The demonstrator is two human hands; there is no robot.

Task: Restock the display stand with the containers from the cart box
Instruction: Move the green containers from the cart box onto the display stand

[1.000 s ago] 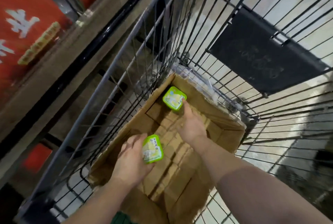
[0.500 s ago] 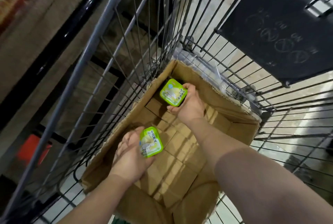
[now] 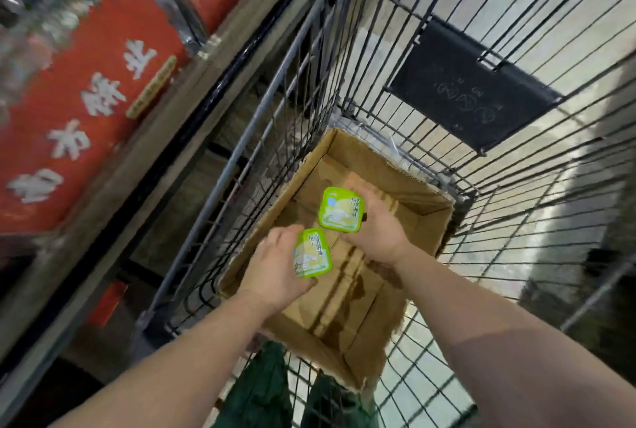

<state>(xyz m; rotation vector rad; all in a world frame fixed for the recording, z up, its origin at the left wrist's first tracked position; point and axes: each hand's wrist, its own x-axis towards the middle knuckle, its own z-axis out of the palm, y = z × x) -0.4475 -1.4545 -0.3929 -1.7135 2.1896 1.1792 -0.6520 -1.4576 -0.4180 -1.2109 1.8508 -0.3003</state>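
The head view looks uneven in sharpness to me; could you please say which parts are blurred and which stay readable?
Head view: the red sign at left is smeared by motion blur; the cart wires bow with wide-angle distortion; both green containers stay fairly sharp, their print only partly legible; the cardboard box is evenly lit, soft shadows inside.

Red banner (image 3: 79, 111) with white characters at left, dark placard (image 3: 471, 90) hung on wire bars, green trousers (image 3: 261, 393) below
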